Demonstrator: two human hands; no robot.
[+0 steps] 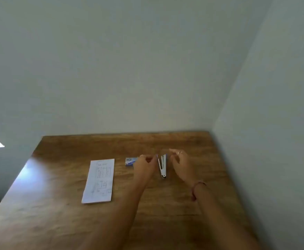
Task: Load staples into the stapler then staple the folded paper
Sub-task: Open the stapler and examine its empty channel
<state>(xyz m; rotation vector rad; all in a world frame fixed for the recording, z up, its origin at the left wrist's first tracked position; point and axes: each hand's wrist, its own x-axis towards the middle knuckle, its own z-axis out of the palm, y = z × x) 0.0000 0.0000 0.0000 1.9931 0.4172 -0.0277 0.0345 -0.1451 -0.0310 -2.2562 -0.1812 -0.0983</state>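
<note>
Wooden table (57, 204) in a wall corner is bearing, left to right, folded paper (99, 180) at 9 o'clock, staple box (130, 161), left hand (145, 164) seemingly pinching the hinged-open stapler (162, 166), and right hand (181, 164) hovering loose-fingered at 3 o'clock, apparently for loading.

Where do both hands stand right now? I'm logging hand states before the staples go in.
Left hand: fingertips at the opened stapler; whether it grips cannot be told.
Right hand: open, fingers loosely curled beside the stapler, holding nothing.
</note>
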